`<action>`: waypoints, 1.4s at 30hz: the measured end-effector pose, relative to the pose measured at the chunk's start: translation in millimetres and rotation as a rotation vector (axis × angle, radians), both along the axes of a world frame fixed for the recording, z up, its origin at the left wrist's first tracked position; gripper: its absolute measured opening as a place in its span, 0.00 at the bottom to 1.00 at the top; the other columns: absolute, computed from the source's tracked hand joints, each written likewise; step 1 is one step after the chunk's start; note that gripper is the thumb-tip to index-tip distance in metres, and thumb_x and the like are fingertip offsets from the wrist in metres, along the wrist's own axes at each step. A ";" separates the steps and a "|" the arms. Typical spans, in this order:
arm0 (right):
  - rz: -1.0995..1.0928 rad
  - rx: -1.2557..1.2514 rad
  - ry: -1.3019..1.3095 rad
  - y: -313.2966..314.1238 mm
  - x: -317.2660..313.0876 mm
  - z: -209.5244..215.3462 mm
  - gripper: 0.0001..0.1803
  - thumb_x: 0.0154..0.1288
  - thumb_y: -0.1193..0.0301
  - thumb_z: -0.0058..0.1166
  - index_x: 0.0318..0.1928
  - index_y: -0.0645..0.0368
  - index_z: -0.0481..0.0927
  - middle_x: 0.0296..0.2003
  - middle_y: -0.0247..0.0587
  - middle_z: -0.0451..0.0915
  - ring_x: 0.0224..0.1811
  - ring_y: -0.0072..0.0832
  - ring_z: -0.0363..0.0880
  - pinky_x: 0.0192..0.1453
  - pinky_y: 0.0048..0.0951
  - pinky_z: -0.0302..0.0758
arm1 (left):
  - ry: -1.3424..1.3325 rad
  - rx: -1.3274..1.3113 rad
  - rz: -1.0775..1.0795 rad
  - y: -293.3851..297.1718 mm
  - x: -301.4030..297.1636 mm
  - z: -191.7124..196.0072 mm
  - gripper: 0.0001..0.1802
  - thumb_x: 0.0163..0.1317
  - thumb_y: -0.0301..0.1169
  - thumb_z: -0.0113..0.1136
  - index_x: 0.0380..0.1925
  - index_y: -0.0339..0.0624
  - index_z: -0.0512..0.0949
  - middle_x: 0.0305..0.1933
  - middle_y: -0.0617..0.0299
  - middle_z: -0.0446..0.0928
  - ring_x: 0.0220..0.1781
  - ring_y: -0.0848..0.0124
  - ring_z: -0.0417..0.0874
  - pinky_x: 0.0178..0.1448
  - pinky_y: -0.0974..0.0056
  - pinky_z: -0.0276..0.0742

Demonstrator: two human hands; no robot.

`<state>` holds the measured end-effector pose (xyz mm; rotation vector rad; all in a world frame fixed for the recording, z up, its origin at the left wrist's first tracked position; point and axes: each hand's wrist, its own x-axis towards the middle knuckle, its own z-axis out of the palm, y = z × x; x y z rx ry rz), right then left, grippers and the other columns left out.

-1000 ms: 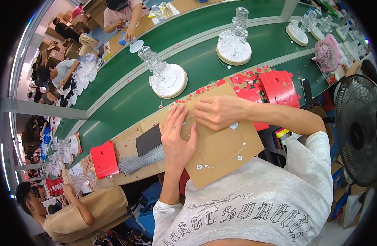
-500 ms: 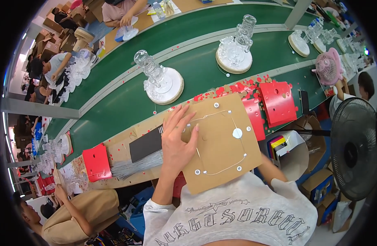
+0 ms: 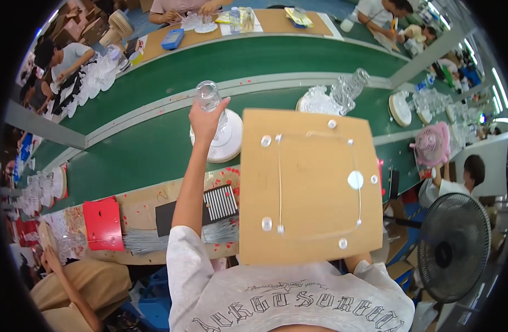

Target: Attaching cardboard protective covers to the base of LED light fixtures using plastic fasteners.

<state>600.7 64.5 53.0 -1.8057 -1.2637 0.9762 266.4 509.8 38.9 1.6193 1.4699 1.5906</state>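
Observation:
My left hand (image 3: 205, 119) reaches out over the green belt, its fingers wrapped round a clear ribbed cylinder (image 3: 208, 90). That cylinder stands by a round white base (image 3: 232, 137) with a pale wooden-coloured rim. In front of my chest, a square brown board (image 3: 314, 191) is held up, facing me. A thin clear wire loop runs between small white clips on it, with several round white feet nearer its edges and a white round sticker (image 3: 355, 180). My right hand is hidden behind the board; only part of the right forearm (image 3: 358, 260) shows below it.
Left of the board lie a red sheet (image 3: 103, 224), a bundle of thin grey wires (image 3: 146, 241) and a black-and-white striped piece (image 3: 220, 203). More clear cylinders (image 3: 350, 91) on bases stand along the green belt (image 3: 149, 149). A black fan (image 3: 453, 249) and pink fan (image 3: 432, 143) are at right.
My left hand has left the board's surface and reached forward to the clear cylinder, closing round it. The board now stands more upright and nearer to me, and the view has shifted.

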 end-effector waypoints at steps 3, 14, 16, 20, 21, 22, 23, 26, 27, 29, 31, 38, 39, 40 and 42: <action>-0.023 0.043 -0.065 209.3 -7.8 28.5 0.33 0.62 0.62 0.65 0.67 0.57 0.74 0.54 0.45 0.84 0.56 0.40 0.84 0.74 0.46 0.68 | 0.009 0.024 -0.125 9.9 -16.2 -6.3 0.24 0.52 0.36 0.79 0.44 0.32 0.83 0.39 0.55 0.89 0.42 0.63 0.89 0.53 0.58 0.82; 0.814 0.043 -1.791 479.0 -114.1 -15.1 0.08 0.63 0.66 0.62 0.41 0.48 0.91 0.42 0.34 0.89 0.47 0.35 0.88 0.72 0.64 0.61 | -0.131 0.317 -0.003 -150.5 -166.0 143.3 0.31 0.59 0.31 0.70 0.60 0.28 0.72 0.58 0.46 0.80 0.60 0.57 0.80 0.69 0.52 0.73; 0.890 -0.005 -1.824 494.4 -146.8 -47.3 0.11 0.66 0.66 0.59 0.45 0.49 0.90 0.47 0.35 0.89 0.52 0.38 0.86 0.70 0.67 0.62 | -0.115 0.394 0.040 -193.8 -186.1 156.7 0.35 0.57 0.36 0.71 0.60 0.27 0.70 0.58 0.44 0.79 0.60 0.54 0.80 0.70 0.49 0.72; 0.981 0.001 -1.803 492.3 -199.3 -71.0 0.15 0.71 0.64 0.53 0.52 0.48 0.89 0.55 0.38 0.87 0.63 0.42 0.80 0.73 0.67 0.59 | -0.241 0.389 0.160 -267.1 -199.2 172.9 0.46 0.55 0.54 0.65 0.64 0.32 0.65 0.58 0.44 0.71 0.66 0.49 0.71 0.76 0.40 0.61; 1.163 0.089 -1.646 483.4 -207.2 -54.9 0.16 0.69 0.58 0.55 0.51 0.46 0.89 0.54 0.38 0.87 0.65 0.41 0.78 0.76 0.65 0.55 | -0.325 0.317 0.221 -285.7 -200.7 172.8 0.47 0.55 0.59 0.62 0.65 0.34 0.64 0.58 0.46 0.70 0.67 0.50 0.69 0.77 0.42 0.58; 1.135 0.240 -1.469 472.8 -211.5 -48.1 0.19 0.69 0.54 0.54 0.51 0.46 0.89 0.53 0.38 0.87 0.65 0.40 0.78 0.77 0.64 0.55 | -0.389 0.372 0.214 -298.3 -203.5 173.0 0.48 0.55 0.59 0.62 0.65 0.34 0.64 0.58 0.47 0.70 0.68 0.50 0.69 0.77 0.42 0.59; 1.129 0.393 -1.287 460.9 -227.3 -37.3 0.21 0.70 0.49 0.53 0.51 0.46 0.89 0.53 0.38 0.87 0.66 0.38 0.77 0.77 0.63 0.54 | -0.452 0.425 0.237 -312.6 -210.1 165.5 0.48 0.55 0.60 0.62 0.65 0.34 0.64 0.58 0.48 0.70 0.68 0.50 0.69 0.76 0.41 0.60; 1.055 0.260 0.085 370.6 -242.3 -7.8 0.28 0.81 0.51 0.41 0.68 0.54 0.76 0.62 0.52 0.80 0.68 0.49 0.73 0.77 0.48 0.61 | -0.769 0.531 0.264 -339.6 -221.2 132.3 0.49 0.56 0.60 0.61 0.66 0.32 0.64 0.61 0.49 0.71 0.70 0.50 0.68 0.74 0.38 0.65; 0.986 0.288 0.351 338.2 -215.3 -27.0 0.30 0.83 0.54 0.39 0.72 0.60 0.70 0.69 0.51 0.74 0.72 0.46 0.70 0.76 0.36 0.65 | -0.914 0.297 0.060 -342.4 -226.5 116.0 0.49 0.55 0.58 0.62 0.67 0.32 0.65 0.62 0.49 0.71 0.69 0.48 0.70 0.73 0.37 0.68; 0.615 0.168 0.539 251.9 -198.5 -20.3 0.32 0.83 0.52 0.36 0.73 0.63 0.67 0.71 0.48 0.70 0.74 0.38 0.66 0.79 0.36 0.59 | -1.366 0.216 0.022 -325.7 -189.4 79.4 0.44 0.54 0.53 0.66 0.64 0.35 0.68 0.62 0.49 0.73 0.64 0.45 0.75 0.72 0.33 0.69; 0.277 0.219 0.494 207.7 -148.9 -34.4 0.39 0.84 0.46 0.28 0.76 0.67 0.60 0.74 0.43 0.66 0.78 0.32 0.59 0.83 0.35 0.47 | -1.459 0.051 -0.210 -321.2 -150.2 23.7 0.39 0.58 0.52 0.65 0.63 0.36 0.70 0.61 0.48 0.74 0.65 0.48 0.75 0.78 0.34 0.61; -0.179 0.305 0.211 46.7 -6.0 24.2 0.33 0.80 0.53 0.46 0.72 0.68 0.67 0.65 0.45 0.74 0.68 0.31 0.71 0.75 0.31 0.63 | -1.832 -1.073 -0.465 -346.1 6.2 -44.3 0.38 0.64 0.57 0.58 0.63 0.38 0.73 0.64 0.48 0.76 0.66 0.51 0.76 0.70 0.41 0.71; -0.214 0.256 0.212 35.4 -3.1 39.3 0.30 0.80 0.59 0.48 0.72 0.67 0.67 0.64 0.44 0.76 0.66 0.30 0.73 0.72 0.30 0.66 | -1.767 -1.113 -0.512 -354.2 24.3 -54.6 0.38 0.66 0.58 0.56 0.63 0.39 0.73 0.64 0.49 0.77 0.66 0.52 0.77 0.70 0.42 0.72; -0.244 0.237 0.216 23.2 4.1 43.6 0.26 0.77 0.66 0.51 0.70 0.66 0.70 0.59 0.42 0.80 0.59 0.26 0.77 0.66 0.28 0.71 | -1.700 -1.157 -0.568 -363.2 39.9 -68.8 0.37 0.67 0.58 0.54 0.63 0.39 0.73 0.63 0.50 0.78 0.65 0.54 0.77 0.69 0.44 0.73; -0.300 0.178 0.144 10.5 2.1 46.3 0.26 0.77 0.67 0.53 0.69 0.66 0.71 0.58 0.43 0.80 0.58 0.26 0.77 0.66 0.28 0.72 | -1.719 -1.368 -0.612 -373.9 57.6 -95.7 0.38 0.71 0.62 0.47 0.66 0.42 0.72 0.65 0.52 0.77 0.66 0.55 0.77 0.71 0.46 0.71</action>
